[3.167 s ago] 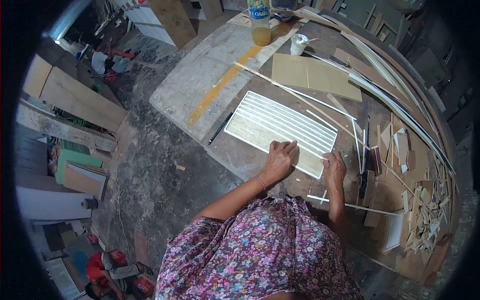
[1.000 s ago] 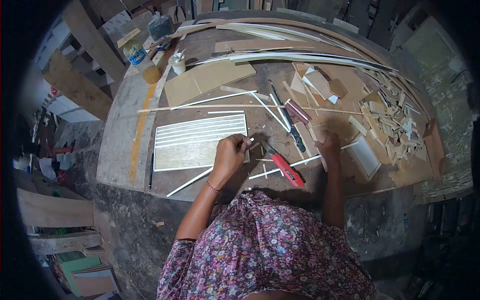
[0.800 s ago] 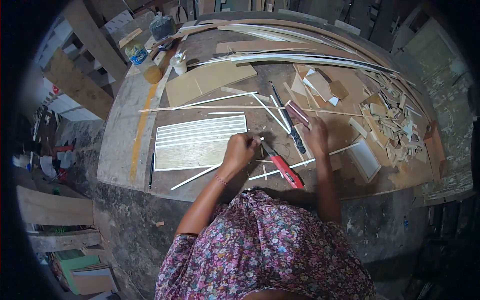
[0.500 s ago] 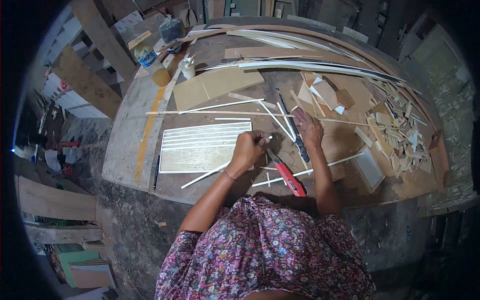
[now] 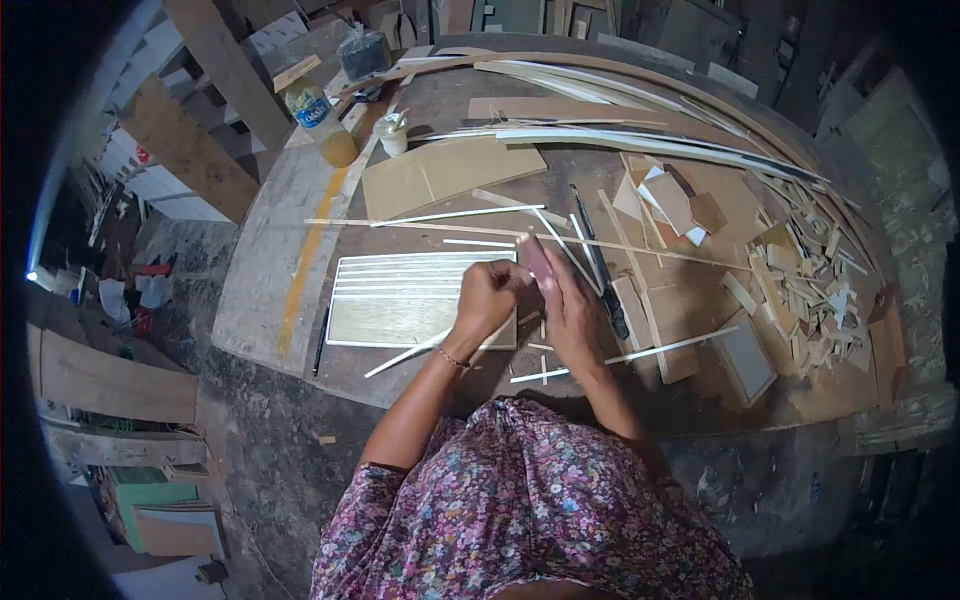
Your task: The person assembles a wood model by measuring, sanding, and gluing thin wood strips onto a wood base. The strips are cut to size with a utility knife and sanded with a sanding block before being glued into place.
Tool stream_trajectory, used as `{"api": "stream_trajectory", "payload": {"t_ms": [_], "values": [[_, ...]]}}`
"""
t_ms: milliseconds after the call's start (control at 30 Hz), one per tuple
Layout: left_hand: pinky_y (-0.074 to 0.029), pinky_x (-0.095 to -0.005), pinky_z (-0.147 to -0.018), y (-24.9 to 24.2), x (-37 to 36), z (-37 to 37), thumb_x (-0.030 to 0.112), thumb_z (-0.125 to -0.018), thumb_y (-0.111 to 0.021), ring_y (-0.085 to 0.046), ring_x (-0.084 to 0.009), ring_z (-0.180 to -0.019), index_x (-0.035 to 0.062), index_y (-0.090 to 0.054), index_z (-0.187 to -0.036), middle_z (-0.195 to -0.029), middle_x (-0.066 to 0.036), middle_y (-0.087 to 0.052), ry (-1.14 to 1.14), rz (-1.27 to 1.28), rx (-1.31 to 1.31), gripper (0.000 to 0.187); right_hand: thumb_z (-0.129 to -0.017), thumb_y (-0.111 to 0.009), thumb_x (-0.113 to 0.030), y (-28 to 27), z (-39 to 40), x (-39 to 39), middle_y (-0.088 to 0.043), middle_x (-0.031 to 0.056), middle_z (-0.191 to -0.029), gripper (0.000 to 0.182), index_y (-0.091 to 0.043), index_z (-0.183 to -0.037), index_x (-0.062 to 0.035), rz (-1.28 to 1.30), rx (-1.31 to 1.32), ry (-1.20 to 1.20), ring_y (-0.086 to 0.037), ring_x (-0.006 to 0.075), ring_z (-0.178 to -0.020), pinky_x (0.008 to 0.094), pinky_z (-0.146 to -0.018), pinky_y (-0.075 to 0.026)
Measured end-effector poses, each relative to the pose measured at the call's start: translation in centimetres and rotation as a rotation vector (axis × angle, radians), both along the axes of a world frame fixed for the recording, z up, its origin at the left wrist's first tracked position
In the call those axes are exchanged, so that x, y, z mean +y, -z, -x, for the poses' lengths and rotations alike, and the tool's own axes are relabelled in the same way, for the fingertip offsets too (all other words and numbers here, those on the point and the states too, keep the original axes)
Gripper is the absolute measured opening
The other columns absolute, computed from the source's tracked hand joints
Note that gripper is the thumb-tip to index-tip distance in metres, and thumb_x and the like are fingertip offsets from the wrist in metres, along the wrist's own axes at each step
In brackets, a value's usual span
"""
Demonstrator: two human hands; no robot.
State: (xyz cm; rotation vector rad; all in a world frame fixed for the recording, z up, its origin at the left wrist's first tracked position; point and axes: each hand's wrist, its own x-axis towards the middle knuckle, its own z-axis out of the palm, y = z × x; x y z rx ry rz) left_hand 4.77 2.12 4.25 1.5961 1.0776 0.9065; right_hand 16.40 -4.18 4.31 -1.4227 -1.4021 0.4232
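Observation:
My left hand (image 5: 486, 298) is closed in a pinch over the right end of a framed wooden panel (image 5: 385, 322) with white strips along its upper part. A tiny white piece barely shows at its fingertips. Right beside it, my right hand (image 5: 572, 315) grips a reddish-brown block (image 5: 537, 258), which looks like a sanding block, against those fingertips. Whether the block touches the white piece is hard to tell. A loose white strip (image 5: 405, 355) lies across the panel's lower edge, under my left wrist. Another white strip (image 5: 640, 352) passes by my right wrist.
Long thin strips (image 5: 660, 140) lie along the table's far side. Wood offcuts (image 5: 800, 300) are heaped at the right. A plastic bottle (image 5: 325, 130) and a white cup (image 5: 392, 133) stand at the back left. A dark long tool (image 5: 603, 270) lies right of my hands.
My right hand has moved left with the block, up to my left fingertips. The red-handled tool seen between the hands before is now hidden. The view has shifted slightly.

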Motion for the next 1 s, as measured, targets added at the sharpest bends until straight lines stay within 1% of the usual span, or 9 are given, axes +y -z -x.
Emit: {"api": "stream_trajectory", "payload": {"t_ms": [200,300,433,567,700,800,833,933,1000], "values": [[-0.043,-0.0245,-0.052,0.0,-0.6,0.7,0.003,-0.071,-0.055,-0.054,-0.0099,-0.055,-0.0033,-0.062,-0.070,-0.060,-0.008,-0.060,0.088,-0.032,0.079,0.009,-0.090,-0.036,-0.020,-0.4,0.4,0.5,-0.047,0.0201,-0.115,0.036,-0.040,-0.121,-0.0038,0.158,0.122,-0.057,-0.046,0.0298,-0.108,0.0349,-0.088,-0.036],[-0.042,-0.0233,-0.052,-0.6,1.2,2.2,0.003,-0.070,-0.055,-0.052,-0.0088,-0.054,-0.0023,-0.062,-0.070,-0.058,-0.005,-0.058,0.051,0.157,0.053,0.008,-0.090,-0.037,-0.021,0.4,1.1,-0.6,-0.048,0.0206,-0.114,0.036,-0.040,-0.121,-0.0036,0.059,0.090,-0.070,-0.047,0.0311,-0.106,0.0349,-0.086,-0.037],[-0.041,-0.0229,-0.050,-0.3,-0.7,1.3,0.001,-0.070,-0.055,-0.049,-0.0073,-0.052,-0.0021,-0.061,-0.068,-0.057,-0.005,-0.057,0.144,0.115,0.002,0.008,-0.090,-0.034,-0.023,1.2,0.8,0.4,-0.047,0.0202,-0.115,0.037,-0.039,-0.121,-0.0035,0.137,0.182,-0.075,-0.046,0.0316,-0.108,0.0364,-0.087,-0.036],[-0.043,-0.0242,-0.052,-0.3,1.4,2.9,0.000,-0.068,-0.054,-0.051,-0.0092,-0.054,-0.0023,-0.062,-0.067,-0.058,-0.005,-0.058,0.026,0.163,-0.018,0.008,-0.090,-0.033,-0.024,2.4,1.5,-0.6,-0.048,0.0207,-0.115,0.038,-0.039,-0.121,-0.0032,0.163,0.206,-0.093,-0.047,0.0314,-0.106,0.0355,-0.087,-0.037],[-0.040,-0.0204,-0.047,0.6,0.2,2.3,-0.001,-0.070,-0.054,-0.050,-0.0073,-0.052,-0.0014,-0.062,-0.073,-0.061,-0.005,-0.058,0.174,0.068,0.073,0.009,-0.090,-0.034,-0.022,2.0,1.7,0.4,-0.047,0.0198,-0.115,0.037,-0.039,-0.122,-0.0040,0.195,0.298,-0.099,-0.048,0.0311,-0.105,0.0341,-0.086,-0.037],[-0.041,-0.0211,-0.047,0.8,1.9,3.2,-0.001,-0.070,-0.054,-0.051,-0.0074,-0.052,-0.0023,-0.062,-0.072,-0.062,-0.005,-0.059,0.073,0.118,0.015,0.008,-0.090,-0.035,-0.024,3.2,1.9,0.6,-0.049,0.0138,-0.104,0.038,-0.039,-0.123,-0.0056,0.059,0.183,-0.066,-0.045,0.0232,-0.090,0.0299,-0.074,-0.037],[-0.041,-0.0215,-0.047,0.5,2.5,3.7,-0.001,-0.070,-0.054,-0.051,-0.0074,-0.052,-0.0020,-0.062,-0.073,-0.061,-0.005,-0.058,0.091,0.165,-0.013,0.008,-0.090,-0.035,-0.027,3.5,2.4,0.4,-0.049,0.0086,-0.092,0.039,-0.039,-0.123,-0.0065,-0.051,0.105,-0.034,-0.042,0.0158,-0.075,0.0261,-0.063,-0.037],[-0.041,-0.0214,-0.047,0.6,0.8,2.8,-0.002,-0.069,-0.054,-0.051,-0.0077,-0.052,-0.0011,-0.061,-0.071,-0.061,-0.005,-0.058,0.193,0.062,0.077,0.007,-0.089,-0.037,-0.019,2.5,2.3,-0.2,-0.047,0.0189,-0.116,0.037,-0.038,-0.123,-0.0049,0.157,0.298,-0.091,-0.048,0.0314,-0.106,0.0345,-0.086,-0.037],[-0.041,-0.0217,-0.047,0.6,0.6,2.7,-0.003,-0.067,-0.053,-0.051,-0.0084,-0.052,-0.0011,-0.062,-0.069,-0.059,-0.004,-0.057,0.145,0.154,0.003,0.009,-0.089,-0.036,-0.019,2.4,2.1,0.3,-0.047,0.0192,-0.116,0.037,-0.037,-0.124,-0.0049,0.178,0.287,-0.088,-0.047,0.0314,-0.106,0.0348,-0.086,-0.037]]}}
